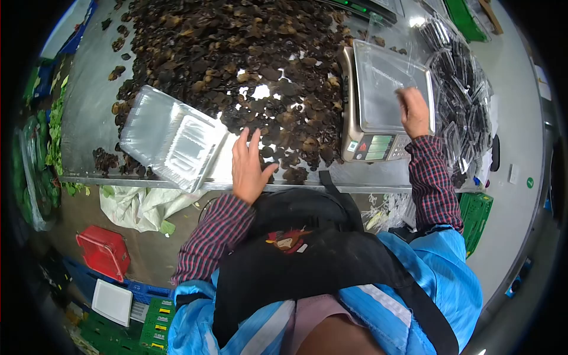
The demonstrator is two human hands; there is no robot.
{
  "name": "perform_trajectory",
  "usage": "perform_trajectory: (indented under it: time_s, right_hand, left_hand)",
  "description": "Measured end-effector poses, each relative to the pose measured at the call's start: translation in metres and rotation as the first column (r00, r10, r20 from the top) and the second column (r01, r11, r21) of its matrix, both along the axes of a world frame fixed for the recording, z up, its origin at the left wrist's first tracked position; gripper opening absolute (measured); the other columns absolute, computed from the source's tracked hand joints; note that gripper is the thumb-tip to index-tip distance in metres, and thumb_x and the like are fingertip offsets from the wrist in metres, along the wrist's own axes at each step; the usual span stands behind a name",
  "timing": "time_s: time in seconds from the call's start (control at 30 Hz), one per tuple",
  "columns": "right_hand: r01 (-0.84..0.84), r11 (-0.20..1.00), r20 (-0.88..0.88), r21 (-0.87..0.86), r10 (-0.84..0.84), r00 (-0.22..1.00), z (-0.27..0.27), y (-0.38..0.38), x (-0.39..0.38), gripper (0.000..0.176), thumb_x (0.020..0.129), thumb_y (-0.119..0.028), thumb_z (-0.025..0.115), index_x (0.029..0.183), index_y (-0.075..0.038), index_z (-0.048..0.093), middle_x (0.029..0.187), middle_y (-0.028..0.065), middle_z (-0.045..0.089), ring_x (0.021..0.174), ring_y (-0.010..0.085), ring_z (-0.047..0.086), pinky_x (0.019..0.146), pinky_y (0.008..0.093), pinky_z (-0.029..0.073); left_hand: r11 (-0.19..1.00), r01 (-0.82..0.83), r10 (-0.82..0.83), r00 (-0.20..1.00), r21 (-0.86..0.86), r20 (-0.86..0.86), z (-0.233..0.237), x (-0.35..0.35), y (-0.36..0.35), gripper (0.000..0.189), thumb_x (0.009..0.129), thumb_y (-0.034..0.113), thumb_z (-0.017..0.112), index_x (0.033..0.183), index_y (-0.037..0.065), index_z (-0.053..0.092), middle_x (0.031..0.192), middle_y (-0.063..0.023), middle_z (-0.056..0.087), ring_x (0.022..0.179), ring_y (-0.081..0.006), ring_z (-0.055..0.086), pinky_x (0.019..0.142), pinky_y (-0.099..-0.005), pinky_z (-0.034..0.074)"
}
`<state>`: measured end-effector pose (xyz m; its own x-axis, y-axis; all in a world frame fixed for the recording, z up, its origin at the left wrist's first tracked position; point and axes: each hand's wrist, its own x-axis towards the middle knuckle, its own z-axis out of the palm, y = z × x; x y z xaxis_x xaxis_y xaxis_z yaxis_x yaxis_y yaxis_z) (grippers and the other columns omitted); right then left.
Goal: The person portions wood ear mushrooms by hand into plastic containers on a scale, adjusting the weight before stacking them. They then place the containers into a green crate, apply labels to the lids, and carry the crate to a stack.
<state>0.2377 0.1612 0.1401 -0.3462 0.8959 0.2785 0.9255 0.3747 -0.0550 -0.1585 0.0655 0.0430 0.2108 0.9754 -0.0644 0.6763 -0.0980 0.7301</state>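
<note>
My left hand (249, 167) is open, fingers spread and pointing forward, at the near edge of a heap of dark brown, leafy mushrooms (231, 53) that look like wood ear. Just left of it, a clear plastic clamshell box (192, 145) lies with its lid folded back, tilted over the table's front edge. To the right stands a digital scale (371, 148) with a flat rectangular platter (378, 77). Over the platter's right side hovers my right hand (415, 111), its fingers loosely bent and nothing visible in them.
Many clear plastic boxes (458, 89) are piled right of the scale on the metal table (89, 130). Below the front edge are a white sack (139, 207), a red crate (103, 251) and green crates (158, 322). Bagged green vegetables (35, 165) stand at the far left.
</note>
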Motion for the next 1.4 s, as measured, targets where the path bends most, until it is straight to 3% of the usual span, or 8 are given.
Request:
perform_trajectory:
  time_s: [0.13,0.3,0.4,0.57,0.83,0.97,1.2,1.4]
  right_hand:
    - [0.008,1.0,-0.064,-0.022,-0.01,0.998,-0.003,-0.031,-0.024,0.035,0.075,-0.011,0.071,0.108,-0.004,0.059,0.109,0.0121,0.058,0.103,0.0302,0.055,0.086,0.0422,0.044]
    - [-0.103,0.803,-0.295,-0.587,-0.094,0.951,-0.067,-0.094,-0.132,0.101,0.064,-0.017,0.082,0.145,-0.002,0.024,0.146,0.0206,0.029,0.132,0.0376,0.034,0.108,0.0422,0.033]
    - [0.168,0.784,-0.142,-0.598,-0.309,0.94,-0.115,-0.102,-0.151,0.12,0.054,-0.017,0.087,0.146,0.005,0.012,0.148,0.0272,0.018,0.133,0.046,0.026,0.111,0.0435,0.028]
    - [0.2,0.841,-0.32,-0.503,-0.397,0.86,-0.138,-0.031,-0.172,0.116,0.054,-0.006,0.082,0.146,0.002,0.013,0.139,0.0269,0.03,0.125,0.0447,0.037,0.104,0.0439,0.037]
    - [0.118,0.869,-0.627,-0.48,-0.434,0.647,-0.143,0.027,-0.195,0.081,0.059,-0.012,0.083,0.128,0.0,0.043,0.118,0.0194,0.054,0.11,0.0333,0.057,0.095,0.0377,0.046]
    - [0.123,0.913,-0.681,-0.388,-0.374,0.629,-0.093,0.006,-0.18,0.075,0.059,-0.013,0.08,0.123,0.0,0.043,0.114,0.0209,0.052,0.109,0.0376,0.054,0.092,0.0398,0.046]
    - [0.288,0.938,-0.748,-0.194,-0.332,0.575,0.005,0.012,-0.065,0.066,0.063,-0.014,0.078,0.119,-0.004,0.045,0.108,0.0184,0.056,0.102,0.0367,0.059,0.086,0.0394,0.048]
    - [0.513,0.839,-0.659,-0.18,-0.49,0.57,-0.003,0.002,0.06,0.07,0.058,-0.008,0.075,0.121,-0.002,0.044,0.111,0.0204,0.054,0.104,0.0365,0.057,0.088,0.041,0.048]
  left_hand:
    - [0.999,0.039,-0.033,0.983,0.028,-0.18,-0.02,0.027,0.022,0.106,0.056,0.016,0.088,0.144,0.011,0.029,0.148,-0.0227,0.022,0.13,-0.0462,0.028,0.105,-0.0515,0.031]
    - [0.996,0.056,-0.074,0.935,-0.064,-0.346,-0.016,0.047,0.049,0.121,0.048,0.025,0.092,0.148,0.021,0.024,0.152,-0.0182,0.017,0.131,-0.0487,0.025,0.101,-0.0569,0.031]
    - [0.996,0.075,-0.088,0.93,-0.052,-0.357,-0.018,0.052,0.062,0.126,0.045,0.022,0.092,0.149,0.023,0.022,0.152,-0.0183,0.018,0.13,-0.0464,0.028,0.101,-0.0551,0.034]
    - [0.986,0.165,-0.151,0.923,0.01,-0.353,-0.031,0.066,0.113,0.124,0.045,0.012,0.089,0.149,0.025,0.021,0.146,-0.0223,0.028,0.121,-0.0452,0.04,0.088,-0.0493,0.049]
    - [0.97,0.233,-0.23,0.972,0.076,-0.046,-0.044,0.058,0.164,0.071,0.061,-0.001,0.073,0.126,0.013,0.047,0.119,-0.0146,0.049,0.104,-0.0379,0.055,0.085,-0.0453,0.05]
    - [0.942,0.31,-0.313,0.95,0.129,0.003,0.018,0.069,0.153,0.066,0.063,0.0,0.072,0.124,0.009,0.048,0.114,-0.015,0.051,0.104,-0.0377,0.055,0.085,-0.0434,0.049]
    - [0.767,0.47,-0.516,0.856,0.437,-0.014,0.121,0.189,0.181,0.066,0.062,-0.003,0.065,0.124,0.006,0.046,0.115,-0.0177,0.049,0.106,-0.0388,0.053,0.087,-0.0434,0.048]
    - [0.592,0.628,-0.709,0.703,0.505,-0.043,0.103,0.332,0.207,0.063,0.064,0.003,0.07,0.123,0.008,0.047,0.117,-0.0147,0.049,0.105,-0.0362,0.054,0.086,-0.0432,0.049]
